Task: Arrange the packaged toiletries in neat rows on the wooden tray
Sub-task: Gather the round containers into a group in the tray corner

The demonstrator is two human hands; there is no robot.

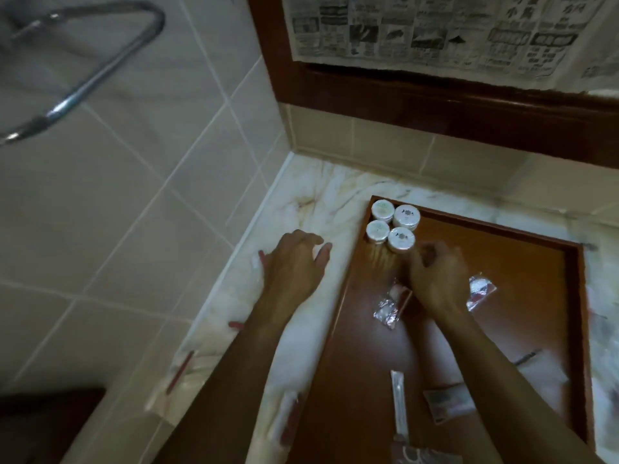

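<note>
Running across the corner under tiled walls (117, 195), a marble counter (311, 195) carries a wooden tray (522, 296), the biggest of the task's things. Above it hangs a dark wood frame (435, 98) with newspaper (435, 28) pasted inside, and a metal pipe (100, 72) curves across the upper left wall.

Four round white tubs (394, 226) stand two by two in the tray's far left corner, touching one another and upright. Nearer the middle lie two clear crinkled sachets, one (388, 306) just left of the right wrist and one (479, 291) just right of it. Toward the near end lies a long slim packet (399, 406) lengthwise, with a flat card-like packet (447, 405) beside it on the right. On the counter left of the tray lie thin wrapped sticks with red parts (181, 373), and another wrapped stick (286, 416) rests against the tray's left rim.

The left hand (294, 262) lies on the counter beside the tray, fingers spread and fairly straight, gripping nothing; a small red-tipped wrapper (258, 259) shows at its outer edge. The right hand (435, 276) hovers over the tray just below the tubs, fingers curled under and blurred; whether they pinch anything cannot be told.
</note>
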